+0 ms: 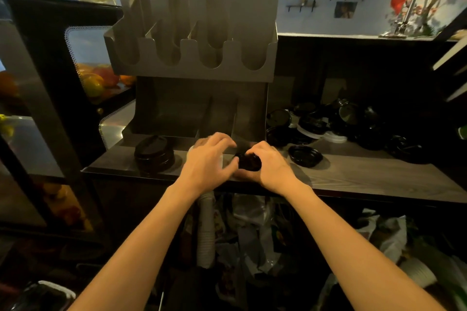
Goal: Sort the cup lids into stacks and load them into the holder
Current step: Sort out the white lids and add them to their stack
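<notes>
A grey metal holder (pixel 194 68) with several scalloped slots stands on the wooden counter (pixel 366 174). My right hand (pixel 270 164) grips a small stack of black lids (pixel 249 161) in front of the holder. Over a white lid stack (pixel 193 150), mostly hidden under the palm, my left hand (pixel 209 156) lies with curled fingers, its thumb touching the black stack. A taller stack of black lids (pixel 154 153) stands to the left. One black lid (pixel 305 155) lies alone to the right, before a loose pile of black and white lids (pixel 336 124).
A glass display case (pixel 50 98) with fruit stands at the left. Below the counter lie a sleeve of white cups (pixel 206 232) and crumpled bags. A dark shelf runs along the back right.
</notes>
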Demonstrator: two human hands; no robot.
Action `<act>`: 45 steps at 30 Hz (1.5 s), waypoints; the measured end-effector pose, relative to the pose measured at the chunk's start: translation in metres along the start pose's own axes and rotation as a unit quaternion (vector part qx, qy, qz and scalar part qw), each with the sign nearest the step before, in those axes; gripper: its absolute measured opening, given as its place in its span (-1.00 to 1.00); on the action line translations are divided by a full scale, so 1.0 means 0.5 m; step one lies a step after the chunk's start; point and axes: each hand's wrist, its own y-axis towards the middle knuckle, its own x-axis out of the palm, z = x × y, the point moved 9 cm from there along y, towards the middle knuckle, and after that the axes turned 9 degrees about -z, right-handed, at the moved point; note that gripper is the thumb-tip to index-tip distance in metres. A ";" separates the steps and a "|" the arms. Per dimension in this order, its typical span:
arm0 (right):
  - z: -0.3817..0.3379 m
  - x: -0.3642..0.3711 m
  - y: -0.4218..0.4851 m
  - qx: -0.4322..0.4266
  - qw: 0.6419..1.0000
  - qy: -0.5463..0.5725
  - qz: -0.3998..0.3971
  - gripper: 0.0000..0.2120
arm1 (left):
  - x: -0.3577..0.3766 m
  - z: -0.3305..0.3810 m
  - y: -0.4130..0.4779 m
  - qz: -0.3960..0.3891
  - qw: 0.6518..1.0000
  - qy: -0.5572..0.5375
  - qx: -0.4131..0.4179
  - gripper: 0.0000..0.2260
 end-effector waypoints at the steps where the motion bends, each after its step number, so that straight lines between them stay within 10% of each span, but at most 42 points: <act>1: 0.002 -0.002 -0.001 -0.005 1.000 0.012 -0.001 -0.37 | 0.011 0.021 0.004 -0.013 1.000 -0.004 0.021 -0.74; 14: 0.021 -0.028 -0.035 -0.025 0.996 0.080 0.007 -0.56 | 0.077 0.058 0.065 -0.122 0.988 0.090 -0.025 -0.82; 21: 0.130 -0.177 -0.085 0.022 0.986 -0.033 0.160 -0.66 | 0.081 0.097 0.071 -0.052 0.998 0.008 -0.027 -0.88; 28: 0.280 -0.160 -0.123 0.158 0.985 -0.051 -0.038 -0.48 | 0.151 0.225 0.152 -0.063 0.991 -0.112 0.018 -0.73; 34: 0.309 -0.182 -0.131 0.162 0.965 0.197 0.058 -0.65 | 0.256 0.270 0.212 -0.136 0.982 -0.126 0.018 -0.21; 45: 0.335 -0.183 -0.121 0.138 0.922 0.349 0.096 -0.63 | 0.302 0.256 0.216 -0.169 0.924 -0.342 -0.010 -0.11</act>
